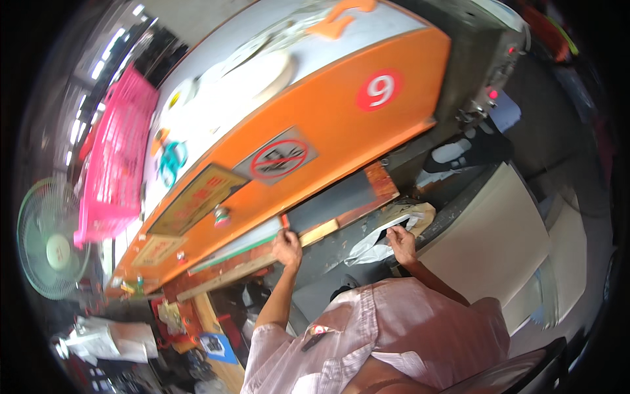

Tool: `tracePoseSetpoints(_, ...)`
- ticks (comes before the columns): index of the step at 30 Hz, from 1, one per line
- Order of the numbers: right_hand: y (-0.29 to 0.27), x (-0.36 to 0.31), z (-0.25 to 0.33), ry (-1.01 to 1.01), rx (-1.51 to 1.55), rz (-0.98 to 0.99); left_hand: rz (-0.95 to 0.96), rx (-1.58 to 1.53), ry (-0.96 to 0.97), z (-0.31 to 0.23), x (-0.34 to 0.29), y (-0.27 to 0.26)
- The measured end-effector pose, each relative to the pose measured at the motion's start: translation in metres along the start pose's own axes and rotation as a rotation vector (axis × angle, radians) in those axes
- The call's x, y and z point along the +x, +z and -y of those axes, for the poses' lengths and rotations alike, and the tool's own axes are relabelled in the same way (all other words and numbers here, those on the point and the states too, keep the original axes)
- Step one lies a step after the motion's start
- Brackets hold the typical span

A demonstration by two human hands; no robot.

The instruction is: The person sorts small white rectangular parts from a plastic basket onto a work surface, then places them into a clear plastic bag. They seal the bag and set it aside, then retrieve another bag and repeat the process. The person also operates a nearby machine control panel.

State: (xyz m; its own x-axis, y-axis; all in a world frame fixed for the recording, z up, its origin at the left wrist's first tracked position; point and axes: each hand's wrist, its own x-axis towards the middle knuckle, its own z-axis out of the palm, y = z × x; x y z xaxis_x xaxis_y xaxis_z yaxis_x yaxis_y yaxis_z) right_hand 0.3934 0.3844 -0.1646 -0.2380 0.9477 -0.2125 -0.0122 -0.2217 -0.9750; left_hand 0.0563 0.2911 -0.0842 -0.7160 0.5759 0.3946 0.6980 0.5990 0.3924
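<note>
My left hand (287,248) is closed at the front edge of a wooden drawer (230,276) under the orange machine front (348,111). A small orange-red end shows at its fingertips; what the fingers hold is hidden. Beside it in the drawer lie a pale piece with a green edge (236,251) and a dark flat sheet (335,200). My right hand (401,245) is closed, fingers bent together, over the mouth of a white plastic bag (367,248). Whether it pinches the bag or something small cannot be made out.
On the white top stand a pink basket (118,151), teal-handled scissors (172,161) and a round white piece (262,75). A green fan (56,249) is at the left. Large pale boards (489,243) lean at the right, near a dark shoe (469,151).
</note>
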Motion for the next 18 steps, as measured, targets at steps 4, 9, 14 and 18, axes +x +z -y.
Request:
tracePoseSetpoints(4,0.023,-0.017,0.007,0.027,0.017,0.031,0.059,-0.075,-0.014,0.005,-0.002,-0.001)
tracePoseSetpoints(9,0.021,-0.043,0.023,-0.080,-0.261,0.055,0.163,-0.387,0.032,0.030,0.000,-0.021)
tracePoseSetpoints(14,-0.038,-0.010,0.073,-0.081,-0.255,-0.236,0.018,-0.295,0.068,0.065,0.023,-0.049)
tracePoseSetpoints(18,-0.100,0.036,0.139,-0.272,-0.534,-0.503,0.077,-0.177,0.124,0.065,0.024,-0.049)
